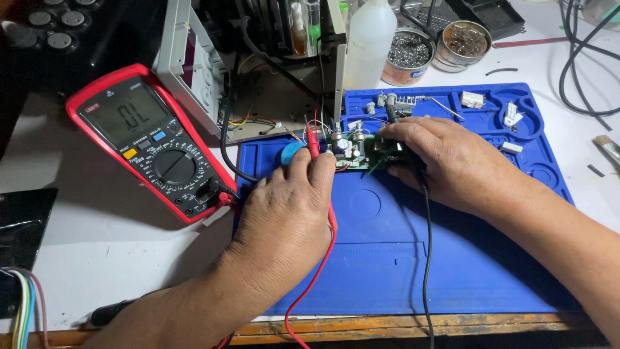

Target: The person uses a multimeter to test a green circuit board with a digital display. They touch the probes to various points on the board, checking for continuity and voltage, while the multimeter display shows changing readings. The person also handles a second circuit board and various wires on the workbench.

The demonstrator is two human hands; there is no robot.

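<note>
Red probe (312,141) — left hand (284,207) — green board (358,152)

Bare left hand (284,213), bare right hand (452,161), sleeveless forearms

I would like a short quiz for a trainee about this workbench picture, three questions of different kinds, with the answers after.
1. True or false: the left hand holds the red probe against the green circuit board.
2. Multiple choice: the circuit board lies on A) a blue work mat, B) a wooden tray, C) a metal plate.
3. Fill the gap: the black lead runs out from under the ____ hand.

Key
1. True. The probe tip reaches the board's left part.
2. A.
3. Right. This hand covers the board's right part; its probe tip is hidden. The red-cased multimeter lies to the left, on the white table.
</note>
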